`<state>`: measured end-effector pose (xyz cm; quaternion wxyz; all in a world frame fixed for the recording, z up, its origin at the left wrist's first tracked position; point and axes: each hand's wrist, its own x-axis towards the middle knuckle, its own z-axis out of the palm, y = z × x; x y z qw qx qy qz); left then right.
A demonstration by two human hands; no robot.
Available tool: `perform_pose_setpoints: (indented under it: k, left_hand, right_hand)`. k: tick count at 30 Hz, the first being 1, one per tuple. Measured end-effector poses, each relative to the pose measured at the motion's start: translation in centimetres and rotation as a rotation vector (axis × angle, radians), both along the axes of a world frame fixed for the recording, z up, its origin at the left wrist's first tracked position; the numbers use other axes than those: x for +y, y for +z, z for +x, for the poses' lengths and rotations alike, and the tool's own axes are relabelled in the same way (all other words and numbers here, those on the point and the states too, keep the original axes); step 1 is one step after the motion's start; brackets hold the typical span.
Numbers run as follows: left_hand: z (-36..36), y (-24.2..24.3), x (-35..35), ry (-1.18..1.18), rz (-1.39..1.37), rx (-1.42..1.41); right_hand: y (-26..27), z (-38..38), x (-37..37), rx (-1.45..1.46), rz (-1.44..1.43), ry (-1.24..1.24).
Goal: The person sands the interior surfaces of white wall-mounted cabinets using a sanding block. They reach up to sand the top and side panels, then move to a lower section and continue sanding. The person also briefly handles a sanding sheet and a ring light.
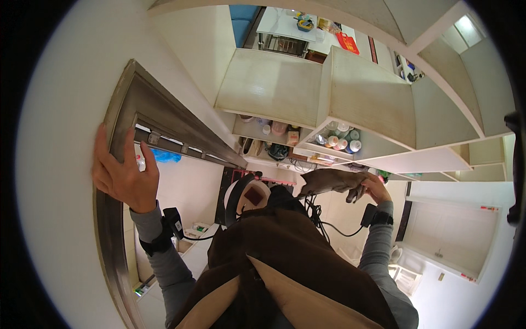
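My left hand [125,172] rests with spread fingers on the edge of a dark door frame [123,103], beside the white wall. In my right hand [376,188] is a crumpled grey-brown cloth [333,181], which hangs out towards the middle in front of the shelves. Straps with small black boxes sit on both wrists, and cables run from them towards my body. Below my chest a round white stool or bin lid [250,195] with a dark red patch on it is partly hidden by my brown apron [279,238].
A white shelf unit [271,88] stands ahead, with bottles and jars [341,142] in its lower compartments. Past it is a white table [279,26] with a red bag [347,42]. A white door [452,234] is at the right; a blue plastic bag [166,156] shows through the doorway.
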<state>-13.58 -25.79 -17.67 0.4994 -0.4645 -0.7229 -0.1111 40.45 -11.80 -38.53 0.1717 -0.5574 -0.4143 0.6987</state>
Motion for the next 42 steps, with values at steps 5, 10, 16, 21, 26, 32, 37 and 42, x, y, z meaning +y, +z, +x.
perform_pose_setpoints:
  k: [5, 10, 16, 21, 26, 32, 37, 42]
  left_hand:
    - [0.1, 0.0, -0.2, -0.030, -0.007, -0.076]
    - [0.1, 0.0, 0.0, -0.056, 0.037, -0.087]
    - [-0.2, -0.2, -0.1, -0.051, 0.039, -0.094]
    - [-1.6, -1.4, -0.7, -0.058, 0.021, -0.001]
    - [-1.4, -0.2, -0.9, 0.053, -0.153, 0.116]
    - [1.3, 0.5, -0.5, 0.121, -0.131, -0.175]
    - [0.9, -1.2, -1.6, 0.146, -0.147, -0.146]
    - [0.8, -2.7, -2.8, 0.159, -0.159, -0.143]
  right_hand:
    - [4.9, -5.3, 2.2, 0.277, 0.143, 0.089]
    - [11.4, -10.1, 5.9, 0.475, 0.412, 0.154]
    - [15.6, -16.2, 7.5, 0.520, 0.505, 0.067]
    - [16.1, -21.1, 7.6, 0.303, 0.506, 0.420]
    - [12.9, -25.6, 7.5, 0.215, 0.116, 1.040]
    - [0.4, -30.2, 3.8, 0.078, -0.201, 1.461]
    - [-9.9, -33.0, -2.2, 0.306, 0.097, 1.886]
    - [-15.7, -36.7, -6.9, 0.217, 0.213, 2.119]
